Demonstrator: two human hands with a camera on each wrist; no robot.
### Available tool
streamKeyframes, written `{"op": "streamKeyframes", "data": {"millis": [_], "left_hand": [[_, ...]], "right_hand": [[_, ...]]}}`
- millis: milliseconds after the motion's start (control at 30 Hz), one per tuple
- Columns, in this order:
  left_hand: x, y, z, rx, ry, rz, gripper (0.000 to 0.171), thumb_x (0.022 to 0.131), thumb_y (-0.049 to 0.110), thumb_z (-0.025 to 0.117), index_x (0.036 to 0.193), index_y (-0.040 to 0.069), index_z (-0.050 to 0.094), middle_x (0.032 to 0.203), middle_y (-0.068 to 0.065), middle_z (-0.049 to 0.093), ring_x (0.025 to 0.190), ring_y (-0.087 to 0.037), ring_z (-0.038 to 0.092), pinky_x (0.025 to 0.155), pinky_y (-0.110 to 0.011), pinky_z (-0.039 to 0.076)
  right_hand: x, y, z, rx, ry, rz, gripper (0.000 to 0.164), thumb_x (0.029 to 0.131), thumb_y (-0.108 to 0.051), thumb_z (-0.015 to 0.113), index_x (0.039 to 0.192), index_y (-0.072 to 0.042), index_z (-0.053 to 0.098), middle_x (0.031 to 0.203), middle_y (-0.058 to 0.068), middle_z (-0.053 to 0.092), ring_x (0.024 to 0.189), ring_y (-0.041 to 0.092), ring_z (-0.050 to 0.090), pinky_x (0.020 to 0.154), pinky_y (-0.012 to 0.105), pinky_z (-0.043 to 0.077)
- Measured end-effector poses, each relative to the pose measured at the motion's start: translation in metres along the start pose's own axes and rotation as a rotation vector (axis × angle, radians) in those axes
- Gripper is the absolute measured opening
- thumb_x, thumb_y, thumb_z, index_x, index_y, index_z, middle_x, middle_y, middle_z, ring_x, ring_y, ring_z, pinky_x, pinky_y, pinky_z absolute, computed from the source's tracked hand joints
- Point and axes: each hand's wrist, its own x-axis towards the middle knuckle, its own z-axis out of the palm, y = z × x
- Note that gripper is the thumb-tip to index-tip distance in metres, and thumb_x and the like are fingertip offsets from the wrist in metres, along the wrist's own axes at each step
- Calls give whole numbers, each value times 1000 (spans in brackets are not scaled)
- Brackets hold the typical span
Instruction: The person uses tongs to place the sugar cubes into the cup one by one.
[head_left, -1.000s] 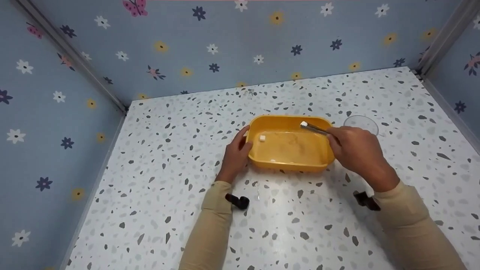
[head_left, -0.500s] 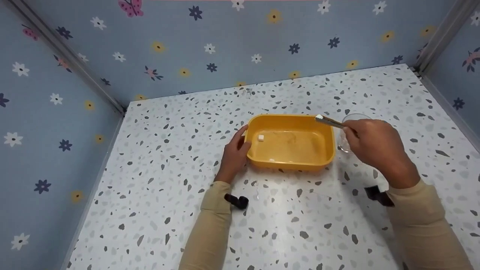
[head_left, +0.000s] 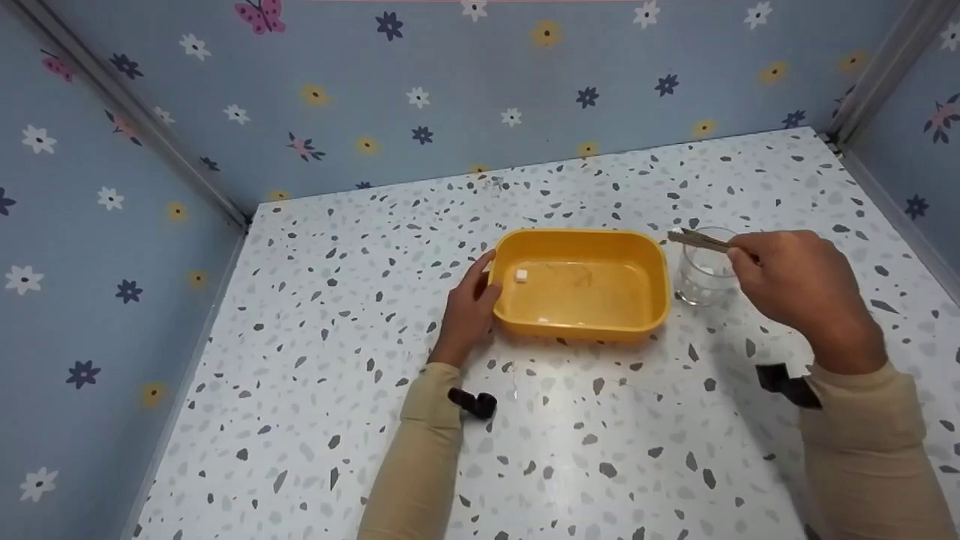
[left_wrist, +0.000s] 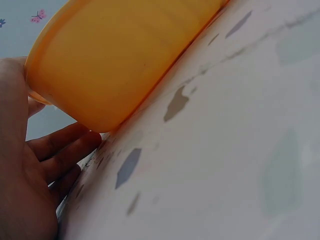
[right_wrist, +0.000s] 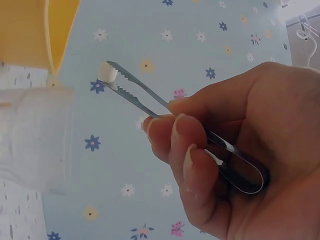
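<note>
My right hand (head_left: pixel 802 289) pinches small metal tongs (head_left: pixel 701 241) with serrated tips. Gripped at the tips is a small white cube (right_wrist: pixel 107 72), held above the left rim of a clear glass (head_left: pixel 697 289). Something small and white shows inside the glass. Left of the glass stands a yellow rectangular tub (head_left: pixel 585 330). A white cube (head_left: pixel 521 276) lies in its left part, and another white bit (head_left: pixel 544 320) peeks over the near wall. My left hand (head_left: pixel 466 311) holds the tub's left end, thumb at the rim; in the left wrist view some fingers (left_wrist: pixel 70 155) reach its lower corner.
Everything stands on a white speckled tabletop (head_left: pixel 375 315). Blue flower-patterned panels (head_left: pixel 465 82) close off the back and both sides. Black wrist mounts (head_left: pixel 474 403) stick out from both sleeves.
My right hand has moved right with the tongs and white cube, from over the tub to over the glass. The glass now shows more. My left hand stays at the tub.
</note>
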Motion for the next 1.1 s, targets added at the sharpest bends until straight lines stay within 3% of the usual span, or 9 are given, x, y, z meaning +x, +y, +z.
{"op": "streamKeyframes", "data": {"millis": [300, 500, 800, 900, 1100], "left_hand": [[-2, 2, -1, -36, -24, 15, 51, 101, 32, 51, 149, 47, 42, 138, 0, 58, 120, -14, 56, 103, -37, 46], [-1, 1, -1, -24, -20, 21, 51, 100, 32, 52, 149, 46, 42, 137, 0, 59, 118, -13, 57, 101, -35, 48], [-1, -1, 0, -12, -6, 11, 52, 99, 33, 52, 148, 47, 43, 139, 0, 57, 121, -13, 56, 103, -36, 46], [-1, -1, 0, -11, -2, 10, 51, 99, 32, 53, 148, 47, 43, 142, 0, 56, 124, -14, 55, 104, -37, 45], [1, -2, 0, -11, 0, -3, 51, 99, 35, 52, 148, 47, 43, 146, 0, 53, 128, -14, 52, 107, -38, 43]], "right_hand": [[-5, 15, -17, -16, -59, 104, 29, 101, -15, 50, 108, -1, 75, 73, 7, 61, 57, 24, 45, 51, 38, 32], [-1, 24, -18, -33, -149, 137, 34, 102, -17, 50, 115, 4, 72, 95, 21, 68, 65, 27, 52, 56, 41, 38], [7, 40, -11, -11, -275, 148, 36, 100, -19, 47, 116, 2, 72, 105, 24, 67, 76, 31, 57, 56, 42, 41], [9, 43, -9, -16, -288, 152, 37, 100, -19, 47, 118, 2, 71, 114, 28, 65, 83, 33, 60, 59, 46, 44], [10, 43, -7, -21, -295, 154, 37, 101, -21, 47, 117, 2, 71, 116, 28, 65, 83, 34, 61, 63, 52, 47]]}}
